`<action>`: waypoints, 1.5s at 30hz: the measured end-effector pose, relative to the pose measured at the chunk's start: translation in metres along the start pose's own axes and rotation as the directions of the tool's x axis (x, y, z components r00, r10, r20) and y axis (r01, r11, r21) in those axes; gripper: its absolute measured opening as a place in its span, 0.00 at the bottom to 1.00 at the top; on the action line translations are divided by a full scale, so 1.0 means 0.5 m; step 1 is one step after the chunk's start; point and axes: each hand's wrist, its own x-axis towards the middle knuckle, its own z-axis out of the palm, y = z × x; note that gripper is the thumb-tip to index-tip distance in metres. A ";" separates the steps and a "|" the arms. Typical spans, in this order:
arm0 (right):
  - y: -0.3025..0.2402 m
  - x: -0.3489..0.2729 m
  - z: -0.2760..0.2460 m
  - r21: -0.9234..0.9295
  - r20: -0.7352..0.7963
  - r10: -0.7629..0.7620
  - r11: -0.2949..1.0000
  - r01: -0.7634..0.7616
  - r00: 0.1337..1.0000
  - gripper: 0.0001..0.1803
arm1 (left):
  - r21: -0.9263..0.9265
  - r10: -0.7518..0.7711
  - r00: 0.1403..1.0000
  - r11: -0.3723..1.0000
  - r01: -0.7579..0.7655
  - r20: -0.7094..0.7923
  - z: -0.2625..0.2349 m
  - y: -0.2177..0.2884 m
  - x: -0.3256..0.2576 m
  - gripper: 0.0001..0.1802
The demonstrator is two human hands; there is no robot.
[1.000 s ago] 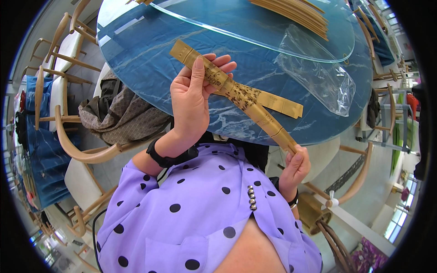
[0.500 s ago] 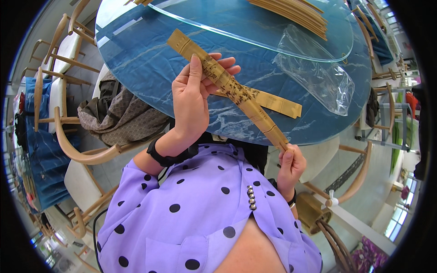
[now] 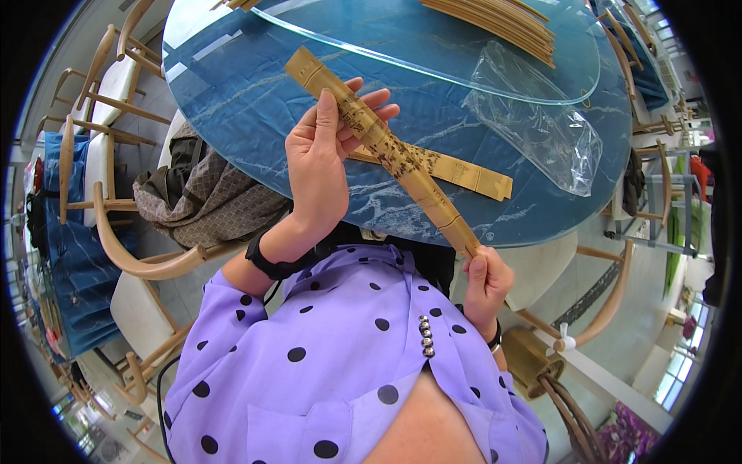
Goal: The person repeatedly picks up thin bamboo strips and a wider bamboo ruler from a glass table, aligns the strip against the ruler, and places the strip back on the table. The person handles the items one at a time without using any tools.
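Note:
A long closed bamboo fan with dark markings is held slanted over the edge of a round blue marble-patterned table. My left hand wraps its upper middle part, fingers curled over it. My right hand grips its lower end near my chest. A second flat bamboo piece lies on the table under the fan.
A clear plastic bag lies on the table's right side. A glass turntable carries a stack of bamboo fans. A wooden chair with a brown cloth stands at the left; another chair is at the lower right.
The fan has swung a little steeper and its top end moved up and left with my left hand. My right hand slid lower along the bottom end.

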 end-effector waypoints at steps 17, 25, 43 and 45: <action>-0.001 -0.005 0.010 -0.017 0.035 -0.015 1.000 0.015 0.999 0.20 | -0.026 0.059 0.994 0.998 -0.056 0.093 0.001 -0.004 -0.005 0.26; -0.026 0.020 0.021 0.101 0.163 0.047 0.993 -0.064 0.986 0.19 | -0.044 -0.075 0.984 0.996 0.083 0.162 0.004 -0.019 -0.005 0.22; -0.064 0.090 0.032 -0.297 0.302 -0.583 0.695 0.655 0.754 0.16 | 0.103 -0.105 0.990 0.990 0.094 0.098 -0.005 0.009 0.018 0.18; -0.065 0.089 0.034 -0.338 0.312 -0.592 0.662 0.669 0.743 0.17 | 0.116 -0.105 0.989 0.989 0.093 0.104 -0.006 0.006 0.018 0.18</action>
